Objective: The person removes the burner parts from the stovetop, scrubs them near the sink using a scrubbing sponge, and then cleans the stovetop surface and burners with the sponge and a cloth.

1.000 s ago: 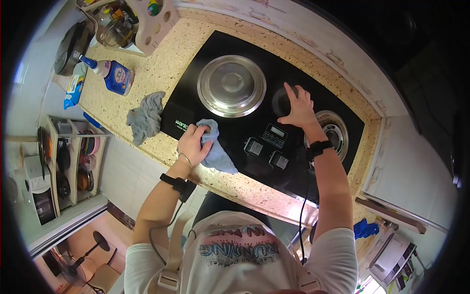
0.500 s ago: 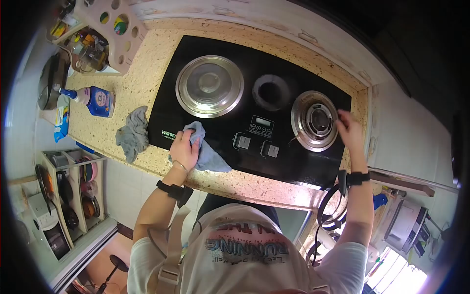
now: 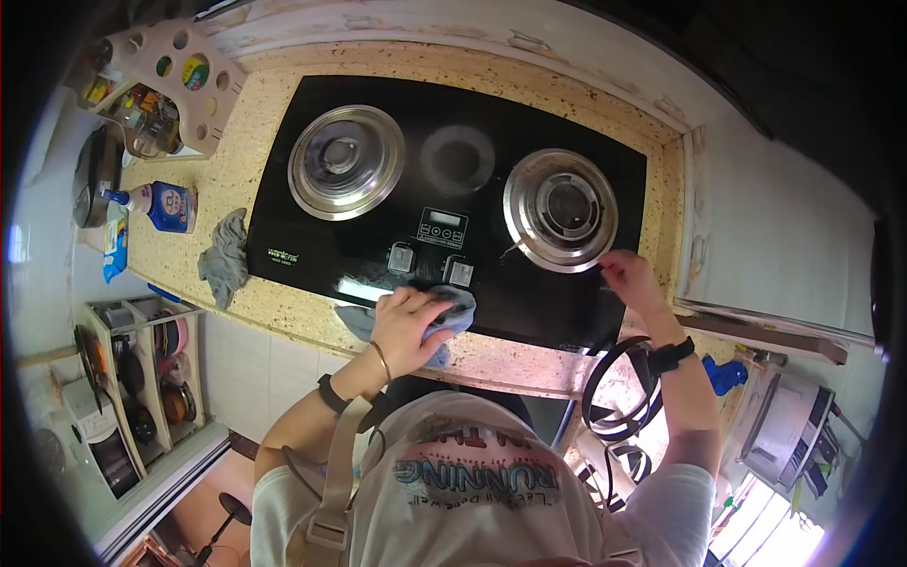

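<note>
My left hand (image 3: 411, 331) presses a grey-blue cloth (image 3: 460, 310) onto the front edge of the black glass cooktop (image 3: 326, 250), just below two square control knobs (image 3: 402, 258). Its fingers are bent over the cloth, which hangs partly onto the counter. At the right burner, my right hand (image 3: 635, 283) has its fingers drawn together at the lower right rim of the round metal drip pan (image 3: 529, 236). Whether they pinch the rim or only touch it is unclear. The left burner (image 3: 300, 180) sits apart from both hands.
Left of the cooktop, a second grey cloth (image 3: 225, 265) lies crumpled on the speckled counter (image 3: 208, 213). Beyond it are a blue spray bottle (image 3: 171, 208), a blue packet (image 3: 115, 250) and a condiment rack (image 3: 194, 104). A coiled black strap or cable (image 3: 597, 387) hangs by my right forearm.
My left hand has slid the cloth rightward along the cooktop's front, from beside the brand label to below the knobs. My right hand has moved from the drip pan's right side to its lower right rim.
</note>
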`<state>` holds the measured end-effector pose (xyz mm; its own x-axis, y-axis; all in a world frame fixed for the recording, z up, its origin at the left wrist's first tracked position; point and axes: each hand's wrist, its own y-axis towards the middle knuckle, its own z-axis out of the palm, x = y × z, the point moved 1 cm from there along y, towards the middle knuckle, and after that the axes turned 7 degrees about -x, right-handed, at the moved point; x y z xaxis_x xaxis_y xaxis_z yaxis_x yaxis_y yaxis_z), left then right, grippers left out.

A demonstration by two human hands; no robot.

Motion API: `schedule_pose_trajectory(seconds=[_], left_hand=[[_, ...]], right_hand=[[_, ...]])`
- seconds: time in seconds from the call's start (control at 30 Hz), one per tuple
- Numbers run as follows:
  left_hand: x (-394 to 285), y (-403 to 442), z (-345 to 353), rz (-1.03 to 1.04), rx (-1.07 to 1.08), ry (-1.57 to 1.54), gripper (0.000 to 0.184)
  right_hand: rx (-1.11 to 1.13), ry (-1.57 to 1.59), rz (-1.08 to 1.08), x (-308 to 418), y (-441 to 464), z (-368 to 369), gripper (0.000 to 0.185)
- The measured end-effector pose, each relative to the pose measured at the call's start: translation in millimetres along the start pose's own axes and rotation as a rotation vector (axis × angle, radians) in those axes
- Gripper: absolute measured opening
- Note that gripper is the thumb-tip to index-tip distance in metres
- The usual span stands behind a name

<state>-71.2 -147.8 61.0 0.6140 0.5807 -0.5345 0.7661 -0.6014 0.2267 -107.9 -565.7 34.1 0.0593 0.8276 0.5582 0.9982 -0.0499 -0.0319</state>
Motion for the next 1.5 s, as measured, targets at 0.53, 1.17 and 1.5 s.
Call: schedule_pose_trajectory(seconds=[0.53,1.17,1.5], left_hand=[[-25,187,124,-0.456,0.137,0.017,0.034],[-28,214,162,-0.746,-0.033,-1.001,0.008],[-3,150,26,-0.73,-0.118,-1.433,0.011]], right_hand=[[-0.324,-0.003,0.125,-51,92,36,0.026],[-0.319,0.359,0.37,-82,101,47,0.032],[-0.141,0.652,0.193,2,89,-42,0.019]])
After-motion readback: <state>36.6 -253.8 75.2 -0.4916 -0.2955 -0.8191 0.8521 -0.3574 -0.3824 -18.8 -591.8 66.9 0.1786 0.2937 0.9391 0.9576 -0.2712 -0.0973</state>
